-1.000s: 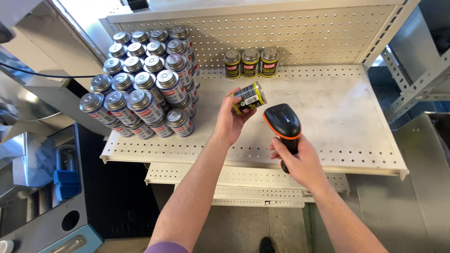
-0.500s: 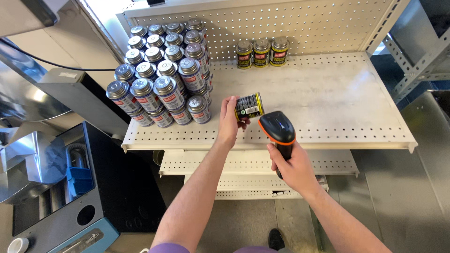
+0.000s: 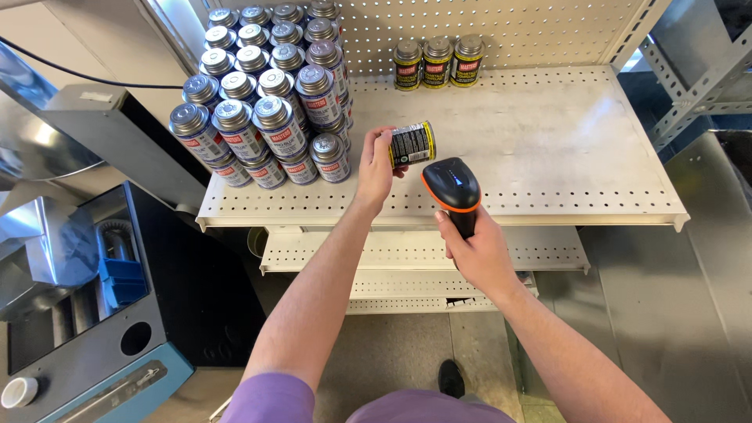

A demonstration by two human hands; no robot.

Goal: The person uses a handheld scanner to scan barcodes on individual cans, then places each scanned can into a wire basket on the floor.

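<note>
Yellow-labelled can lies tipped on its side in the left hand, fingers curled round its end, label turned toward the scanner at five o'clock, apparently for reading. Right hand wraps the scanner's handle. Three matching cans stand at twelve; about twenty-odd blue cans stack at ten on the shelf.
</note>
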